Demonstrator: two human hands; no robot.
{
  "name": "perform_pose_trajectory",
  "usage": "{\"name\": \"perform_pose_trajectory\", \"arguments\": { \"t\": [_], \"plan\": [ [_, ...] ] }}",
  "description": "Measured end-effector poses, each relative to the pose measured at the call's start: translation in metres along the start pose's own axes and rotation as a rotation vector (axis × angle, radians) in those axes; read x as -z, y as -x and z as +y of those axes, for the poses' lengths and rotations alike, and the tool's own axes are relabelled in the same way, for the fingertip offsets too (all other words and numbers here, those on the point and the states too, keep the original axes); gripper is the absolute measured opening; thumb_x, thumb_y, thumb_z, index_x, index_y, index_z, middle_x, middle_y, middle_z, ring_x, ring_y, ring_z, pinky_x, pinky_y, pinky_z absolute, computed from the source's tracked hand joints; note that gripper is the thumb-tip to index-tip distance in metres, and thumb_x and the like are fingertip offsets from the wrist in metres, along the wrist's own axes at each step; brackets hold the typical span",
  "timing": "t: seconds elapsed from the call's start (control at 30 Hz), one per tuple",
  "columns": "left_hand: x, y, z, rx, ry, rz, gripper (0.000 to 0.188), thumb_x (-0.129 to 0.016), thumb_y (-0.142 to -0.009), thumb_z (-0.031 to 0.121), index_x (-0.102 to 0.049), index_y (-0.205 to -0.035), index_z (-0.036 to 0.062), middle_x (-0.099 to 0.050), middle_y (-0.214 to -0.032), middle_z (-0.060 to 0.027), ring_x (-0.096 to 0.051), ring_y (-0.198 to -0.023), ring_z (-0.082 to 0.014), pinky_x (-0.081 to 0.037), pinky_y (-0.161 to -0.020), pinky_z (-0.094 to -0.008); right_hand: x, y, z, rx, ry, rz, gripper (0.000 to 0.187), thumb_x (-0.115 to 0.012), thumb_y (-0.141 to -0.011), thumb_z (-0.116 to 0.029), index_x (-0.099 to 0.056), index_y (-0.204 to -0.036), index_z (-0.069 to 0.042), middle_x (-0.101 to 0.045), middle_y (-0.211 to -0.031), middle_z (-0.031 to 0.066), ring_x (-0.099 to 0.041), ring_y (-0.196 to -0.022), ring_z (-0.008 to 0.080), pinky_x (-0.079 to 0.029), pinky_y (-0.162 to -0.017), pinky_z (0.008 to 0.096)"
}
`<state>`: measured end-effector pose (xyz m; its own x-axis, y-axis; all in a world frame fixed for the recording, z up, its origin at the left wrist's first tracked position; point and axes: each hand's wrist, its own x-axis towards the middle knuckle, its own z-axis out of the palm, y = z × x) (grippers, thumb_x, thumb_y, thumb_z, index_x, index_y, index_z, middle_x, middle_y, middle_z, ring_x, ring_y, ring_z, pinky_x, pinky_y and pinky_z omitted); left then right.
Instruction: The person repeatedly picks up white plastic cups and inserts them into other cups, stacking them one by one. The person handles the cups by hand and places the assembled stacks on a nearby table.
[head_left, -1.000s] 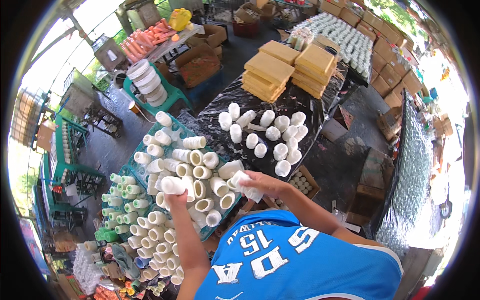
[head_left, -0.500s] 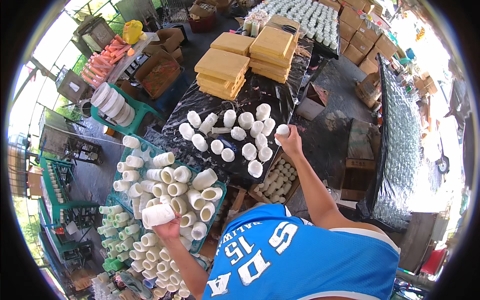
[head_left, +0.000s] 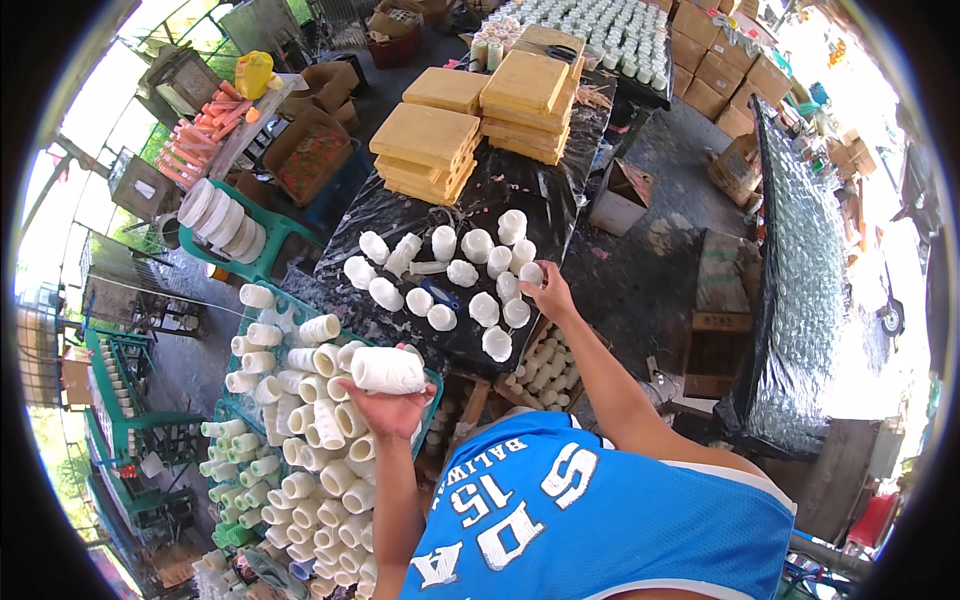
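My left hand (head_left: 392, 410) grips a thick white paper-wrapped tube (head_left: 388, 370), held over a crowded stack of hollow white tubes (head_left: 318, 405). My right hand (head_left: 550, 297) has its fingers closed on a small white wrapped cylinder (head_left: 532, 274) at the right edge of the black-covered table (head_left: 400, 225). Several similar white wrapped pieces (head_left: 462, 273) stand and lie on that table to the left of my right hand. A dark blue-handled tool (head_left: 440, 294) lies among them. Whether the cylinder in my right hand touches the table is unclear.
Stacks of yellow slabs (head_left: 425, 140) stand farther back on the table, with dark scissors (head_left: 560, 53) on top. Below its right edge sits a box of white pieces (head_left: 548, 370). A green chair (head_left: 275, 232) holds white rolls. A long plastic-wrapped table (head_left: 800, 290) stands at right.
My left hand has moved right and up with the thick tube. My right hand has come left and slightly down with the small cylinder, nearer to the pieces on the table.
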<state>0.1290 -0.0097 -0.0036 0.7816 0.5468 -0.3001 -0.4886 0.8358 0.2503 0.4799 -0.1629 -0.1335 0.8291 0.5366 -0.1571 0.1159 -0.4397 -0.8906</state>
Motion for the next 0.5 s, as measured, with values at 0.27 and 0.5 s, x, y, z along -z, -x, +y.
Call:
{"name": "perform_pose_trajectory", "arguments": {
  "t": [0.27, 0.5],
  "plan": [
    [0.002, -0.009, -0.019, 0.002, -0.1, -0.004, 0.078, -0.061, -0.092, 0.067, -0.053, -0.15, 0.0159, -0.061, -0.144, -0.007, -0.067, -0.118, -0.0322, -0.057, -0.083, -0.0586, -0.003, 0.068, -0.08, 0.373, 0.22, 0.294, 0.053, -0.066, -0.102, -0.039, -0.06, -0.134, 0.002, -0.063, -0.135, 0.0226, -0.056, -0.127, 0.041, -0.043, -0.109, 0.0477],
    [-0.009, -0.007, -0.02, -0.044, -0.428, -0.072, 0.069, -0.063, -0.096, 0.028, -0.041, -0.157, 0.005, -0.061, -0.14, -0.0128, -0.063, -0.125, -0.025, -0.052, -0.106, -0.0429, -0.08, 0.145, -0.164, -0.055, -0.373, -0.617, 0.055, -0.064, -0.103, -0.055, -0.066, -0.094, -0.001, -0.062, -0.087, 0.0034, -0.054, -0.081, 0.0105, -0.047, -0.072, 0.0297]
  ]
}}
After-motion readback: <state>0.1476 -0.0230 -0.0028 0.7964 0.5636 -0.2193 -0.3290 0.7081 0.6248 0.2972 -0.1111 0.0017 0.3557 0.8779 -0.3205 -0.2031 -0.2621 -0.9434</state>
